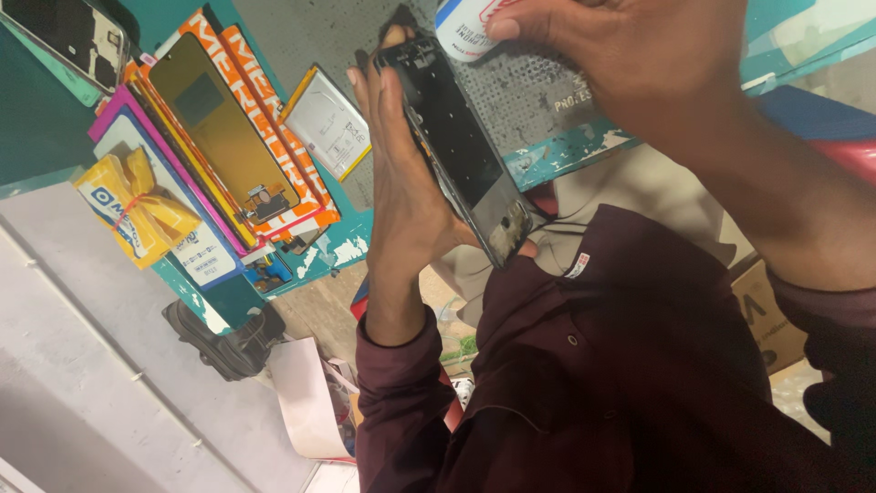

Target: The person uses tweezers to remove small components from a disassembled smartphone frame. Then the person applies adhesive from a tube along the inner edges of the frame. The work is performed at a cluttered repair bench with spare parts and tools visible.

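Two hands are raised above the teal worktop (566, 151): a dark opened phone (461, 151) is held on edge in the left hand (401, 183), its grip closed along the back with fingertips hooked over the top edge, apparently so that the exposed inner face is turned toward the other hand. A small white bottle (464, 32) is pinched in the closed grip of the right hand (620, 55), just beside the phone's top end. A gold-tinted display panel (219, 128) is left on stacked orange boxes (301, 173), well apart, with a white battery (327, 123) beside it.
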